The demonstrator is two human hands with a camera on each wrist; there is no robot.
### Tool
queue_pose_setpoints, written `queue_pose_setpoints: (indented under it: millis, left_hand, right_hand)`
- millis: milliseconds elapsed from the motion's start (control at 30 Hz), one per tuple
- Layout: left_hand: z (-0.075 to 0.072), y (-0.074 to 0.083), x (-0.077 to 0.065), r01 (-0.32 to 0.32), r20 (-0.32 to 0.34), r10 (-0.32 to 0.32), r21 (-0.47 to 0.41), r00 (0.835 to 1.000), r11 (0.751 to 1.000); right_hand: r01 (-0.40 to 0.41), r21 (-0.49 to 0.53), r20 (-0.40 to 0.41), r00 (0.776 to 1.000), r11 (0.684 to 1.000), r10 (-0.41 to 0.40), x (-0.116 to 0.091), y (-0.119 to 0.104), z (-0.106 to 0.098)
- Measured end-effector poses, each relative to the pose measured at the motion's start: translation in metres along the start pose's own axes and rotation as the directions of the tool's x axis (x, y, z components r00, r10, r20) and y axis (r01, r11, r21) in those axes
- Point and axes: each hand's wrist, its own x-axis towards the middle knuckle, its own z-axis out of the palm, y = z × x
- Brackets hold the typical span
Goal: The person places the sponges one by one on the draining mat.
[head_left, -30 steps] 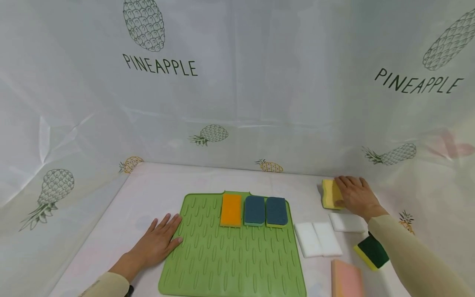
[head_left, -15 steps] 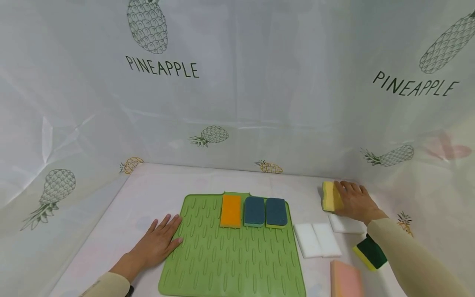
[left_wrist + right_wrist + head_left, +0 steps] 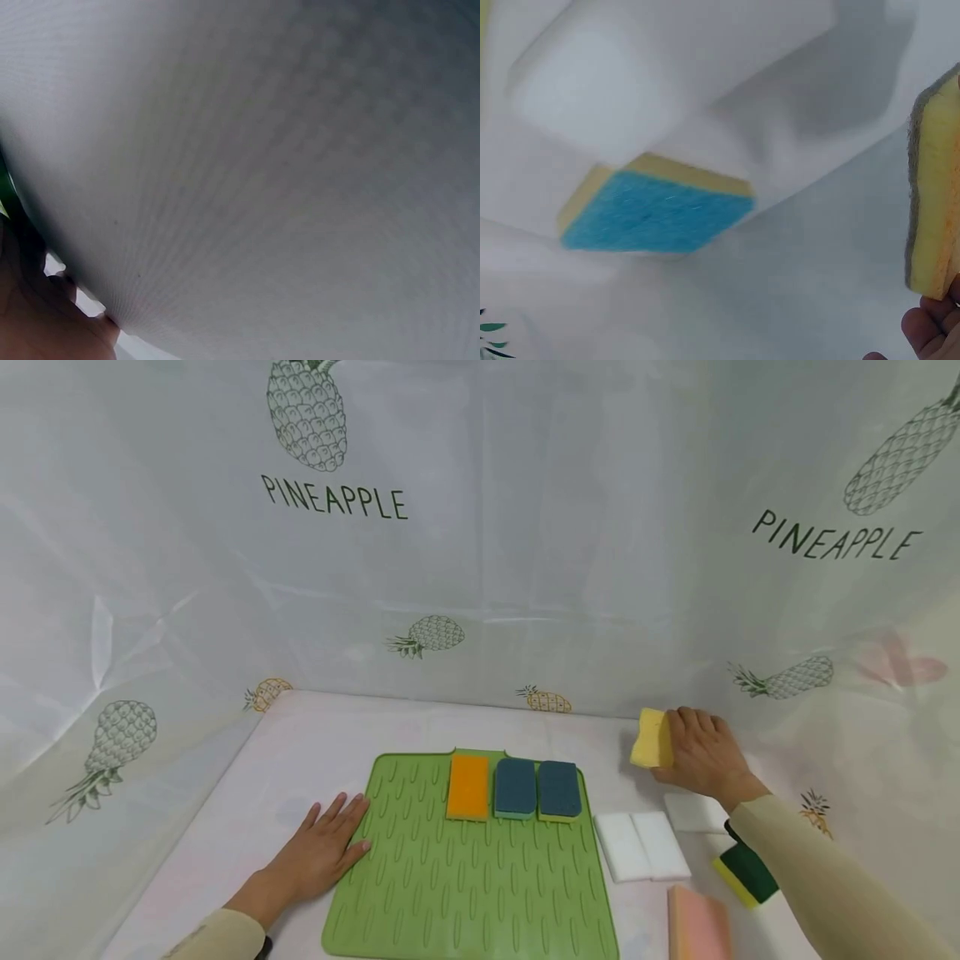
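My right hand (image 3: pixel 703 752) grips a yellow sponge (image 3: pixel 652 739), lifted near the back wall; in the right wrist view the sponge (image 3: pixel 934 195) shows a thin grey layer along one side. Flat on the table, my left hand (image 3: pixel 311 852) lies with its fingertips at the left edge of the green ridged mat (image 3: pixel 465 893). Along the mat's back edge are an orange sponge (image 3: pixel 468 787) and two sponges with dark blue tops, a left one (image 3: pixel 515 787) and a right one (image 3: pixel 559 789). The left wrist view is mostly blocked by a pale surface.
Right of the mat lie white sponges (image 3: pixel 641 846), another white one (image 3: pixel 693 812), a green-and-yellow sponge (image 3: pixel 747 874) partly under my sleeve, and a pink sponge (image 3: pixel 701 922). A blue-faced sponge (image 3: pixel 660 214) shows in the right wrist view. A pineapple-print sheet (image 3: pixel 525 568) hangs behind.
My right hand has raised the yellow sponge from the table and moved it slightly left. The left hand stays in place on the table.
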Motion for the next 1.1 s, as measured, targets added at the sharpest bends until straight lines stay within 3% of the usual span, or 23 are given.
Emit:
queue_pose_setpoints:
  millis: [600, 1100]
  left_hand:
    - [-0.002, -0.001, -0.001, -0.004, 0.007, 0.004, -0.015, 1.0, 1.0]
    - [0.0, -0.006, 0.0, -0.013, 0.03, 0.013, -0.011, 0.999, 1.0]
  right_hand:
    - [0.128, -0.017, -0.115, 0.985, 0.992, -0.129, 0.051, -0.075, -0.025]
    - [0.165, 0.021, -0.016, 0.986, 0.986, -0.164, 0.086, -0.131, -0.039]
